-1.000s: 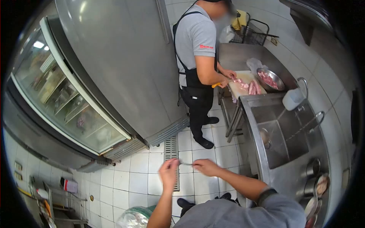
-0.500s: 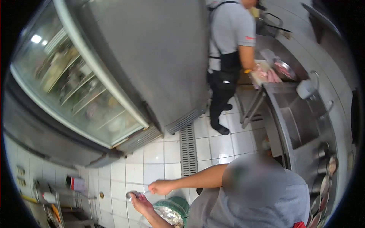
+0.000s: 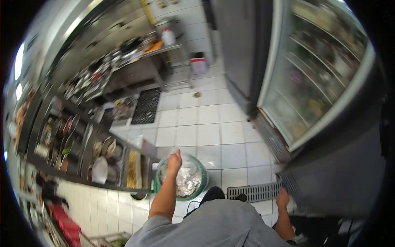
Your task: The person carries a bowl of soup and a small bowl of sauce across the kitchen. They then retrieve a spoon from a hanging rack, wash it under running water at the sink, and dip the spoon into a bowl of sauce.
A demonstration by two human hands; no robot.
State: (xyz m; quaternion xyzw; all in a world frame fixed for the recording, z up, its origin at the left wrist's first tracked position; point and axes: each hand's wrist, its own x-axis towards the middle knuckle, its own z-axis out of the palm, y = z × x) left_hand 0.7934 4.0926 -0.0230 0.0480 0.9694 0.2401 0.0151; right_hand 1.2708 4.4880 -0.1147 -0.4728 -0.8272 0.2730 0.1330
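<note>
My left hand (image 3: 174,161) is stretched out over a green bin (image 3: 204,172) on the floor, its fingers closed. Something pale and see-through shows at the fingertips, too blurred to name. Inside the bin lies crumpled, shiny, silvery-clear waste (image 3: 190,178). My right hand (image 3: 282,199) hangs low at my right side, near the floor drain grate (image 3: 257,192). Its fingers look curled, and whatever may be inside them is hidden.
A steel counter with food pans (image 3: 100,169) stands left of the bin. Ahead are a black floor mat (image 3: 147,106) and a steel table (image 3: 164,50) with a white bottle (image 3: 168,37). A glass-door fridge (image 3: 312,78) and steel cabinet (image 3: 341,173) stand on the right.
My view has swung left, away from the co-worker at the sink. My hands, earlier close together around a small round object and something clear, are now apart, the left over the bin.
</note>
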